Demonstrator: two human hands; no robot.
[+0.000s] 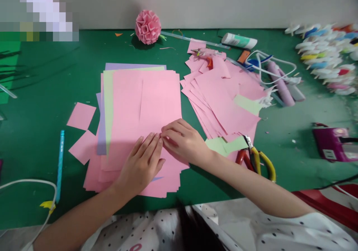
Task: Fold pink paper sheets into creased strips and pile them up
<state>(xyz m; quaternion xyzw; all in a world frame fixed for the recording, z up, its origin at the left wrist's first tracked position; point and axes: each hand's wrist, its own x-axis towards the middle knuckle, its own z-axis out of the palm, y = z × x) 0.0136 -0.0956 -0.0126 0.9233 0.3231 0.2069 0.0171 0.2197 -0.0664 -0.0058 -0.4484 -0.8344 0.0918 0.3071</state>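
A stack of pink paper sheets (pixel 125 105), with green and purple ones showing at its left edge, lies in front of me. My left hand (pixel 145 159) rests flat on the stack, fingers stretched out and pressing on the pink paper. Close against those fingertips, my right hand (pixel 183 139) has its fingers bent and pinched down on pink paper; its thumb is mostly hidden. A crease or slit runs down the upper part of the top sheet. Two small pink squares (pixel 81 116) sit left of the stack, beside a blue pencil (pixel 60 165).
Right of the stack are loose pink sheets (pixel 220 98), yellow-handled pliers (pixel 258 159), a glue stick (pixel 239 41) and a glue gun (pixel 212 55). A pink paper ball (pixel 148 27) stands at the back. A white cable (pixel 30 181) crosses the left front; a purple box (pixel 332 143) lies far right.
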